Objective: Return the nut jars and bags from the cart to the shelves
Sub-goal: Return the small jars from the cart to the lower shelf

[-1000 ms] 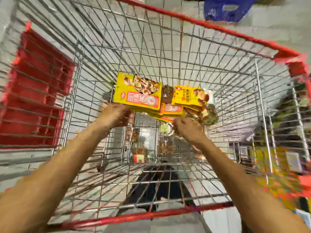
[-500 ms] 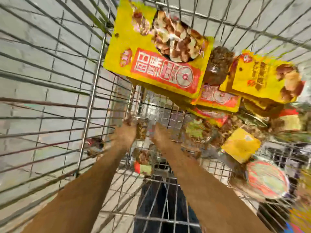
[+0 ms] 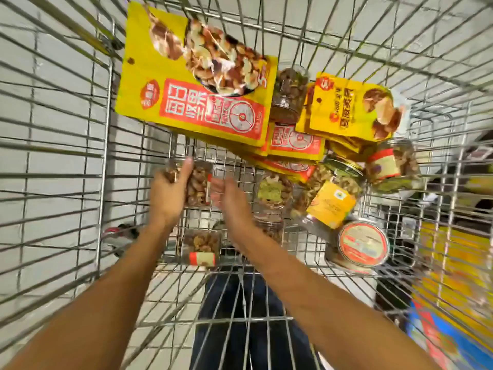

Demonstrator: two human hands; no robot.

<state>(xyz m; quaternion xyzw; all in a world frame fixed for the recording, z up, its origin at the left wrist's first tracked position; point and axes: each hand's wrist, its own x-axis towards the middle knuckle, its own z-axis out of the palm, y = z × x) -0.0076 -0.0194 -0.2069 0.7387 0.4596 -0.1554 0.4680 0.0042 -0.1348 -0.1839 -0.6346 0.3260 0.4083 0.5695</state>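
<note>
While left hand [image 3: 168, 194] grips a nut jar [image 3: 198, 184] in the cart [image 3: 104, 156], right hand [image 3: 230, 198] hovers open beside it.

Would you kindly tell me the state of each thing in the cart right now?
left hand: grips clear nut jar
right hand: open, holding nothing
large yellow nut bag: lying flat atop other bags
red-lidded jar: on its side, lidded
shopping cart: holds jars and bags

Left hand [image 3: 166, 193] is covering the left side of the clear jar [image 3: 200, 182]. Right hand [image 3: 230, 200] is smearing with motion blur, so contact with that jar is unclear. Large yellow bag [image 3: 186, 102] is hiding most of the stacked bags [image 3: 296, 141] beneath. Both forearms are running off the bottom edge.
</note>
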